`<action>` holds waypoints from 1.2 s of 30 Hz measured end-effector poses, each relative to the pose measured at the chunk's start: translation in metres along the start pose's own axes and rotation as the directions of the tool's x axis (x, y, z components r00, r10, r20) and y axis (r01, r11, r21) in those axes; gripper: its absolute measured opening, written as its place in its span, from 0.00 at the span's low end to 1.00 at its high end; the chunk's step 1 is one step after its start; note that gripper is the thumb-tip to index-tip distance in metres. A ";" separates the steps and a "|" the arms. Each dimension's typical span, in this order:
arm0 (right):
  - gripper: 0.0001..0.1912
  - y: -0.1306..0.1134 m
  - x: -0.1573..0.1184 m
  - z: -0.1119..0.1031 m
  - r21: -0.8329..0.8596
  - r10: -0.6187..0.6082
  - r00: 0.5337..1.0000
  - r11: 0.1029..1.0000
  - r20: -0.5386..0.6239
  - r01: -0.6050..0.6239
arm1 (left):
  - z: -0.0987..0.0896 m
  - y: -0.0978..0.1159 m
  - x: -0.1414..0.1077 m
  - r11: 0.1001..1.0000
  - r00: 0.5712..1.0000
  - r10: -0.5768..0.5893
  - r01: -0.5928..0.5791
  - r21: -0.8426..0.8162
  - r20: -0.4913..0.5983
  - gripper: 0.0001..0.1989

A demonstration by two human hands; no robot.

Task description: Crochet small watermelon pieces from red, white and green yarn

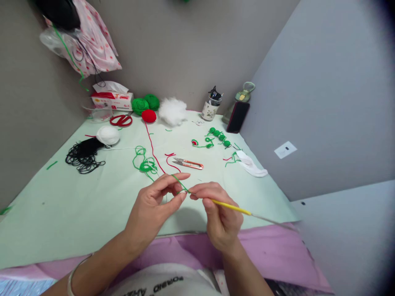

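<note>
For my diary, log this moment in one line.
left hand: holds thin green yarn; right hand: holds yellow-handled metal tool; nearby: orange-handled metal snips

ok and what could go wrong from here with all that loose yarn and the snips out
The green tangle might knot if pulled. The red yarn, running close to the left hand, could catch on the green strand held there. The snips lie nearby with blades apart, so a finger might brush the points.
</note>
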State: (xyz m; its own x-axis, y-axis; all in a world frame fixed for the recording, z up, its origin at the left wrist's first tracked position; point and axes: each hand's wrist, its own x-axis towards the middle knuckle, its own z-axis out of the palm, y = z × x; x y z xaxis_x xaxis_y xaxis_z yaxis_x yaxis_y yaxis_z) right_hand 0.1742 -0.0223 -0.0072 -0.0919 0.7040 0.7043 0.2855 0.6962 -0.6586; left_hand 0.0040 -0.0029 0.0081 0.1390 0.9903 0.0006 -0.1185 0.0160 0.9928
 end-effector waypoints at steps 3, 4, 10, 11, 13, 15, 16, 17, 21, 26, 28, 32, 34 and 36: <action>0.13 0.000 0.000 0.003 -0.089 -0.099 0.995 0.991 0.002 0.099 | 0.000 0.000 -0.002 0.999 0.999 -0.023 0.022 -0.025 -0.031 0.18; 0.13 -0.001 0.000 0.004 -0.096 -0.110 0.994 0.989 -0.002 0.110 | 0.000 0.001 -0.003 0.999 0.999 -0.026 0.025 -0.027 -0.036 0.17; 0.18 0.003 -0.005 0.006 -0.197 -0.110 0.994 0.975 -0.008 0.107 | 0.001 0.004 -0.003 0.997 0.999 -0.033 0.030 -0.069 -0.043 0.18; 0.20 0.005 -0.007 0.007 -0.279 -0.150 0.989 0.949 0.013 0.148 | 0.003 0.003 -0.003 0.989 0.998 -0.064 0.061 -0.138 -0.021 0.20; 0.24 0.007 -0.010 0.010 -0.404 -0.217 0.975 0.889 0.045 0.216 | 0.004 0.001 -0.002 0.936 0.983 -0.167 0.181 -0.303 0.074 0.23; 0.24 0.007 -0.011 0.012 -0.401 -0.243 0.970 0.886 0.027 0.233 | 0.004 0.000 -0.001 0.846 0.944 -0.265 0.326 -0.421 0.199 0.23; 0.23 0.006 -0.011 0.013 -0.349 -0.223 0.975 0.913 0.000 0.209 | 0.003 0.000 0.000 0.809 0.924 -0.297 0.377 -0.451 0.240 0.23; 0.22 0.005 -0.010 0.012 -0.275 -0.179 0.983 0.948 -0.036 0.163 | 0.001 0.000 0.002 0.788 0.914 -0.315 0.403 -0.465 0.258 0.23; 0.13 -0.002 -0.001 0.010 0.138 0.131 0.972 0.985 -0.196 -0.105 | -0.005 0.002 0.005 0.837 0.941 -0.291 0.338 -0.431 0.174 0.21; 0.09 0.001 0.006 0.015 0.356 0.295 0.945 0.906 -0.140 -0.230 | -0.002 -0.004 0.003 0.917 0.966 -0.204 0.246 -0.316 0.160 0.20; 0.10 0.002 0.006 0.018 0.288 0.247 0.959 0.937 -0.141 -0.199 | 0.000 -0.007 0.001 0.931 0.970 -0.182 0.223 -0.289 0.161 0.19; 0.15 0.002 0.000 0.020 0.092 0.145 0.977 0.987 -0.157 -0.131 | 0.004 -0.008 0.000 0.921 0.979 -0.176 0.201 -0.335 0.103 0.18; 0.17 0.003 -0.004 0.020 -0.120 -0.006 0.995 0.993 -0.095 -0.005 | 0.006 -0.007 0.000 0.893 0.974 -0.208 0.227 -0.388 0.090 0.19; 0.20 0.005 -0.006 0.019 -0.266 -0.119 0.992 0.958 -0.038 0.104 | 0.007 -0.006 0.001 0.853 0.958 -0.257 0.287 -0.436 0.127 0.20</action>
State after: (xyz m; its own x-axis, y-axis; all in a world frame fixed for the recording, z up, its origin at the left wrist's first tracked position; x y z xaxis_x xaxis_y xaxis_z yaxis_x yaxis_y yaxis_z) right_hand 0.1578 -0.0203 -0.0195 -0.0884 0.6104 0.7871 0.5181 0.7031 -0.4871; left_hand 0.0118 -0.0028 0.0027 0.2884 0.9271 -0.2396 -0.4902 0.3579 0.7947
